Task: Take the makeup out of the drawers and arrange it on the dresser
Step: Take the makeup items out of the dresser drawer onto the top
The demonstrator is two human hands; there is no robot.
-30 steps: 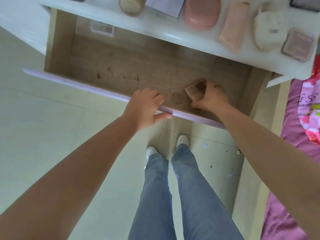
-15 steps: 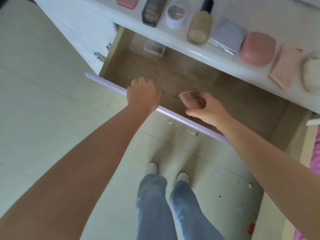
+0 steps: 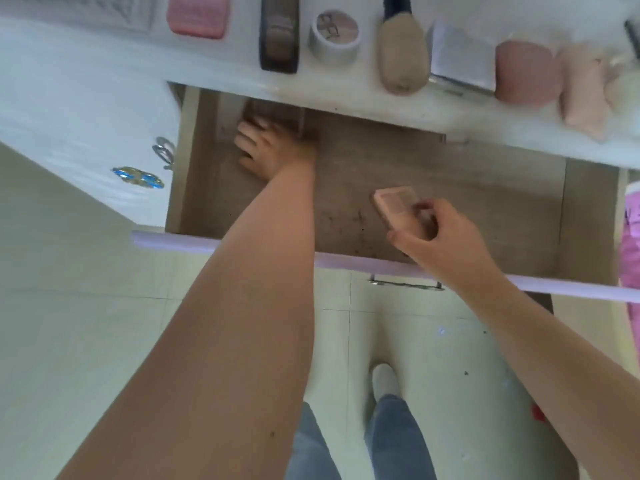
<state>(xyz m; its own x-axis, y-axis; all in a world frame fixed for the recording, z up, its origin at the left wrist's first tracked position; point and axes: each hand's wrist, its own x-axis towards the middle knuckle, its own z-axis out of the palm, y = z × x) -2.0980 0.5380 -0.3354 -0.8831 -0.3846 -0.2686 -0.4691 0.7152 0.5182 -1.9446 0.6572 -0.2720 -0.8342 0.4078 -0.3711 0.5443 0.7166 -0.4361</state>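
1. Pink palette (image 3: 401, 211), pinched in the right hand (image 3: 440, 233), is above the open drawer (image 3: 485, 202), near its front.
2. Left hand (image 3: 268, 150) reaches the drawer's far left corner, fingers on a blurred clear case (image 3: 273, 114); grip unclear.
3. Other makeup lines the dresser (image 3: 214, 60).

- Pale pink rectangular palette (image 3: 398, 209) with pans in tan and rose shades.
- Brown wood-grain drawer floor (image 3: 450, 188), speckled with dark spots.
- Lilac drawer front edge (image 3: 346, 265).
- White glossy dresser top (image 3: 207, 64).
- Beige foundation bottle (image 3: 401, 60) with black cap.
- Salmon-pink rounded case (image 3: 524, 72).
- Bright pink knitted-looking pouch (image 3: 197, 13).
- Blue denim trousers (image 3: 398, 441), white shoe (image 3: 384, 377).
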